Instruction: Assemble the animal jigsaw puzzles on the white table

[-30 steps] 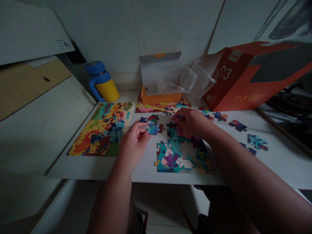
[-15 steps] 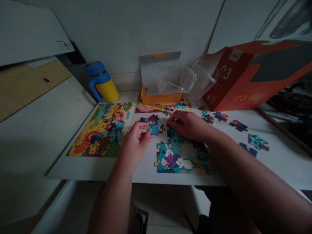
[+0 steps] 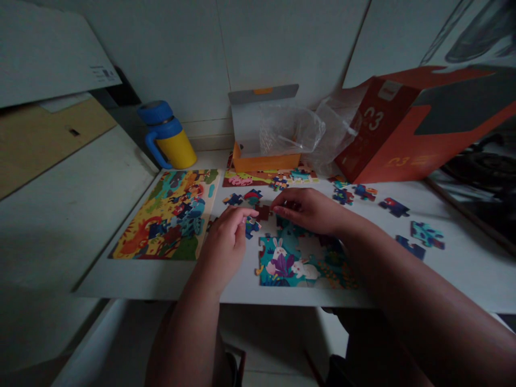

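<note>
My left hand (image 3: pixel 226 234) is closed, its thumb and fingers at a small blue puzzle piece (image 3: pixel 253 228) that is partly covered by them. My right hand (image 3: pixel 304 208) has its fingertips pinched at the edge of a reddish-brown puzzle piece (image 3: pixel 264 213). Below the right hand lies a partly joined jigsaw puzzle (image 3: pixel 288 266) with white rabbits on teal; a gap shows in its middle, and my forearm covers its right side. Just beyond my left hand are loose pieces, one dark blue (image 3: pixel 233 199) and one with red and green (image 3: pixel 253 196).
An assembled yellow animal puzzle (image 3: pixel 161 220) lies to the left, with a blue and yellow mug (image 3: pixel 179 148) behind it. An open orange box (image 3: pixel 266 163), clear plastic bag (image 3: pixel 298 131) and large orange carton (image 3: pixel 387 129) stand at the back. Several loose pieces (image 3: pixel 427 235) lie right.
My left hand has turned, and the blue piece in it now sits lower and tilted. My right hand has shifted slightly left, to the reddish-brown piece.
</note>
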`<state>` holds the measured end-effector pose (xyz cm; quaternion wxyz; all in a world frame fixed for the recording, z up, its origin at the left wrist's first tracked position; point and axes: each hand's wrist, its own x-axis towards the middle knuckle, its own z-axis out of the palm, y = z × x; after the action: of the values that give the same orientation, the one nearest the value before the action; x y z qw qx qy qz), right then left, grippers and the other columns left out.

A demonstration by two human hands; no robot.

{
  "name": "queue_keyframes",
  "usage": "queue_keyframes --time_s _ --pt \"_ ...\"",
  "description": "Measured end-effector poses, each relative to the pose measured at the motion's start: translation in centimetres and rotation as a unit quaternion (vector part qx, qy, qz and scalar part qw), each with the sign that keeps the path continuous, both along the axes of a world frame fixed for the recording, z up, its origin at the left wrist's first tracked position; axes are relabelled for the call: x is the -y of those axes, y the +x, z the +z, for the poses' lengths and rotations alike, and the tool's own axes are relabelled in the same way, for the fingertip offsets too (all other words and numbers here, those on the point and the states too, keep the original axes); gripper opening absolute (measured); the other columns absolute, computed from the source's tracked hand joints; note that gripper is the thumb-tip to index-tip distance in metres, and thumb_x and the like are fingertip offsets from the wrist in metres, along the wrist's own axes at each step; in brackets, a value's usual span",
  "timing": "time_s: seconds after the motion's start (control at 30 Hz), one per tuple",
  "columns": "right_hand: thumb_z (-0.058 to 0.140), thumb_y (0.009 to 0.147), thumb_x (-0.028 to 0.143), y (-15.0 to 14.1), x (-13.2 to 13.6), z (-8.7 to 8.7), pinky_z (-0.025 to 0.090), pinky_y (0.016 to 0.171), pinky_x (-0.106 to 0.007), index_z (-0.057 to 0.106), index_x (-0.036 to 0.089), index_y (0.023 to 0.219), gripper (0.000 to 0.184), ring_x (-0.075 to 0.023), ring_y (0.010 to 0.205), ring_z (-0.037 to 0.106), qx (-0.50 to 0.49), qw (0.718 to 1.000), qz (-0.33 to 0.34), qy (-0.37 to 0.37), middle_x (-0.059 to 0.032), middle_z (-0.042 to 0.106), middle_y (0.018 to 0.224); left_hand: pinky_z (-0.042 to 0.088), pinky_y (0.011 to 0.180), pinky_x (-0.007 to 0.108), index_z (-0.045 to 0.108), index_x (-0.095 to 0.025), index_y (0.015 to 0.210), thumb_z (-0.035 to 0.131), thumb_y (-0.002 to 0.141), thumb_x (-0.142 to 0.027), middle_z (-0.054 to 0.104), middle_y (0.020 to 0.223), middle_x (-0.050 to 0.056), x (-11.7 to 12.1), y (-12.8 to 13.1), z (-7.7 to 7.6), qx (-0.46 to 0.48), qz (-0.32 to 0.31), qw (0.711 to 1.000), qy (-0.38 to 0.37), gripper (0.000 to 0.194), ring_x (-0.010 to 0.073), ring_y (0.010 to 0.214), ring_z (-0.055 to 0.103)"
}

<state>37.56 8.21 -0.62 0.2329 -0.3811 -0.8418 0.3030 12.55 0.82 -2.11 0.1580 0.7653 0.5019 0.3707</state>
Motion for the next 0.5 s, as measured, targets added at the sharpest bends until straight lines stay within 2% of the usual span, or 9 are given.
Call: queue_keyframes --time_s 0.13,0.23,0.33,0.43,0.5 --pt "0.06 0.103 0.042 -0.2 0.0 0.1 0.046 0.071 -0.031 0.08 0.022 0.103 0.028 -0.0175 0.075 0.065 -0.001 1.0 -0.013 0.006 -0.0046 0.077 0.09 0.057 0.104 0.036 0.062 -0.026 0.133 0.048 0.109 -0.01 0.076 0.126 0.004 0.0 0.2 -0.3 0.006 0.004 1.0 -0.012 0.032 0.0179 0.117 0.072" --pt "0.057 0.103 0.045 -0.1 -0.1 -0.1 0.043 0.064 -0.03 0.076 0.021 0.097 0.031 -0.0171 0.065 0.062 -0.01 0.996 -0.087 -0.007 -0.003 0.072 0.078 0.058 0.099 0.036 0.06 -0.027 0.136 0.053 0.108 -0.011 0.078 0.117 0.003 -0.1 0.3 -0.5 0.014 0.004 1.0 -0.026 0.033 0.0183 0.109 0.075" --pt "0.053 0.104 0.049 0.2 -0.2 -0.2 0.038 0.054 -0.03 0.073 0.022 0.1 0.034 -0.0159 0.049 0.056 -0.018 0.988 -0.145 -0.042 0.0001 0.066 0.066 0.059 0.097 0.037 0.061 -0.029 0.136 0.06 0.107 -0.014 0.08 0.114 0.002 -0.2 0.2 -0.7 0.027 0.006 0.999 -0.037 0.032 0.0189 0.106 0.076" --pt "0.055 0.104 0.054 0.5 -0.2 0.0 0.037 0.054 -0.031 0.073 0.022 0.101 0.037 -0.0156 0.049 0.055 -0.012 0.99 -0.135 -0.043 0.0003 0.066 0.066 0.061 0.094 0.035 0.064 -0.03 0.133 0.069 0.103 -0.017 0.078 0.116 0.002 -0.2 0.2 -1.0 0.063 0.001 0.997 -0.033 0.033 0.0173 0.102 0.076" --pt "0.06 0.103 0.057 0.6 -0.1 0.2 0.043 0.06 -0.031 0.075 0.021 0.104 0.039 -0.0171 0.061 0.062 -0.022 0.995 -0.08 -0.055 -0.0016 0.071 0.074 0.062 0.092 0.032 0.066 -0.029 0.132 0.076 0.099 -0.018 0.076 0.116 0.002 -0.1 0.2 -1.1 0.088 -0.007 0.996 -0.027 0.036 0.016 0.099 0.075"
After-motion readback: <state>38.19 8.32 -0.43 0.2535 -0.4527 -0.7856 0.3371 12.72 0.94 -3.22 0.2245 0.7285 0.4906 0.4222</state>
